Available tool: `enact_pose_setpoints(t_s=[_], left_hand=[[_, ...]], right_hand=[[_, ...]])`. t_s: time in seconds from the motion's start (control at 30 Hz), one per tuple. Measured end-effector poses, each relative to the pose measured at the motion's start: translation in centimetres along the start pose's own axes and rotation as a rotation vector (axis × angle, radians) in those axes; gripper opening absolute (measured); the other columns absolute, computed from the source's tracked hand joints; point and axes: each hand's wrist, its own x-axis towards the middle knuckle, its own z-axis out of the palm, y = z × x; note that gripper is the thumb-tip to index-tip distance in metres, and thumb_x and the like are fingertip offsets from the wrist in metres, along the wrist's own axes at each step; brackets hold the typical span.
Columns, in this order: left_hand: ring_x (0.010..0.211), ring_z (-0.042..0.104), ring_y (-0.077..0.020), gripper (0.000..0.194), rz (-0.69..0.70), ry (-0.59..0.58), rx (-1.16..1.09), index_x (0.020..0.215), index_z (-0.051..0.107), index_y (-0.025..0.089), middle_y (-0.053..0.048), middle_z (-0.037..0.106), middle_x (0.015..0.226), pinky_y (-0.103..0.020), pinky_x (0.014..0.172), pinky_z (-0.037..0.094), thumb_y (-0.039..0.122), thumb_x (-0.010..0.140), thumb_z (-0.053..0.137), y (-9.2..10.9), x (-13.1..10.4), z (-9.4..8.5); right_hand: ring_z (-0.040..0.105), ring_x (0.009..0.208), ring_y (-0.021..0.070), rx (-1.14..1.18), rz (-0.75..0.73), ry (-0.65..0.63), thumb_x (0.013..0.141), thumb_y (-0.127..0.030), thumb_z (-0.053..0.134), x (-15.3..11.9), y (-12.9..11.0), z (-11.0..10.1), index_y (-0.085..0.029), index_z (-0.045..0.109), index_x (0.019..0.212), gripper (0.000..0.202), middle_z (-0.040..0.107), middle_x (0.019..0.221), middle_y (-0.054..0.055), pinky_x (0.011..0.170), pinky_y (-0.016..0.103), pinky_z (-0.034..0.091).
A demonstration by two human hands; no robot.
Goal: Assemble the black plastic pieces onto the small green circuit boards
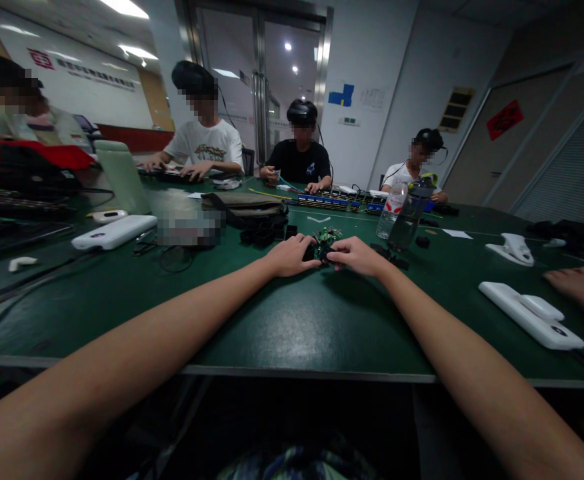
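Note:
Both my arms reach out over the green table (277, 320). My left hand (292, 256) rests low over the tabletop, its fingers curled around the left side of a small dark item that I cannot make out fully. My right hand (356, 255) is closed in a pinch on a small black part at the item's right side. Just beyond my fingertips is a small pile of green circuit boards (328, 234). My fingers hide much of what lies between the two hands.
Black plastic parts (267, 235) and a bag (245, 205) lie beyond my left hand. Two bottles, one a clear water bottle (391, 215), stand to the right. White power banks (115, 232) lie on both sides. Several people sit around; another person's hand (579, 283) is at right.

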Motion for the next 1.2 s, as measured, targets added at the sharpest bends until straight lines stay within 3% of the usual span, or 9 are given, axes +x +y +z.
enact_pose_setpoints(t_s=[0.13,0.37,0.7,0.9,1.2], left_hand=[[0.112,0.06,-0.029,0.057,0.025,0.012,-0.019,0.127,0.046,0.018,-0.014,0.057,0.121,-0.039,0.092,0.049,0.056,0.086,0.053,-0.2,0.1,0.3],[0.114,0.059,-0.0248,0.05,0.082,0.037,-0.065,0.127,0.046,0.02,-0.01,0.056,0.122,-0.036,0.097,0.048,0.022,0.077,0.055,-1.0,0.3,0.7],[0.107,0.063,-0.0257,0.043,0.093,0.048,-0.047,0.126,0.047,0.021,-0.009,0.065,0.117,-0.037,0.09,0.05,0.038,0.087,0.055,-0.9,0.3,0.4],[0.108,0.064,-0.0254,0.042,0.113,0.031,-0.063,0.127,0.041,0.024,-0.007,0.064,0.119,-0.037,0.088,0.05,0.034,0.089,0.055,-0.5,0.0,-0.1],[0.108,0.061,-0.0246,0.038,0.109,0.067,-0.117,0.117,0.045,0.023,-0.007,0.062,0.117,-0.034,0.088,0.049,0.029,0.083,0.06,-0.4,0.2,-0.2]], right_hand=[[0.048,0.054,0.0105,-0.048,0.051,-0.031,0.083,-0.035,0.054,0.2,0.3,0.2,-0.015,0.061,0.072,0.024,0.061,0.058,-0.001,0.055,0.023,0.033],[0.048,0.056,0.0106,-0.283,0.081,0.041,0.085,-0.028,0.054,0.2,0.7,0.2,-0.016,0.056,0.062,0.026,0.056,0.055,-0.003,0.06,0.023,0.03],[0.05,0.066,0.0133,-0.551,0.115,0.073,0.085,-0.026,0.059,0.0,0.4,-0.1,-0.016,0.064,0.07,0.019,0.062,0.069,0.002,0.065,0.025,0.029],[0.053,0.07,0.0147,-0.585,0.115,0.062,0.086,-0.027,0.059,0.1,0.5,-0.1,-0.017,0.068,0.076,0.018,0.066,0.076,0.004,0.066,0.025,0.03],[0.056,0.073,0.015,-0.645,0.122,0.049,0.087,-0.028,0.057,0.1,0.6,-0.2,-0.016,0.07,0.079,0.019,0.069,0.08,0.004,0.065,0.024,0.031]])
